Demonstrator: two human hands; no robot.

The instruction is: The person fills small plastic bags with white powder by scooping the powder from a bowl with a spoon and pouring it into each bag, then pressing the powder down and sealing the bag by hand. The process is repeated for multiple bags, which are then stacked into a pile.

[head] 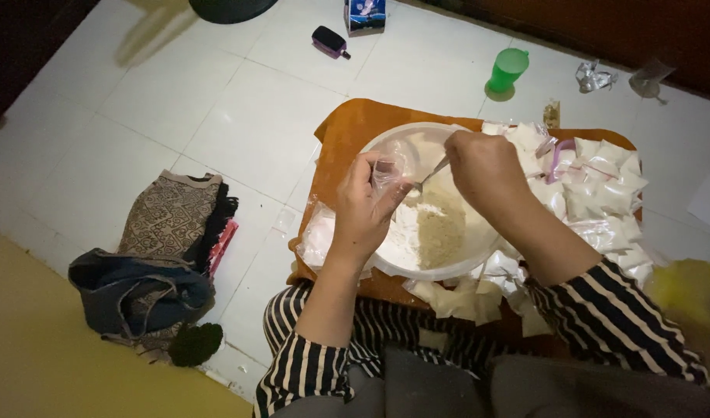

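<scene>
A white round bowl [386,147] with white powder and a beige crumbly heap sits on an orange tray [347,131] on the floor. My left hand [367,209] holds a small clear plastic bag [386,172] open over the bowl. Gripped in my right hand [483,166] is a metal spoon [431,175] whose tip points into the bag's mouth. Both forearms wear striped sleeves.
Several filled small white bags [603,193] are piled on the tray's right side and near edge. A green cup [507,70], a dark small case [329,40] and a box [365,15] stand on the white tiles. Folded cloths [165,248] lie at left.
</scene>
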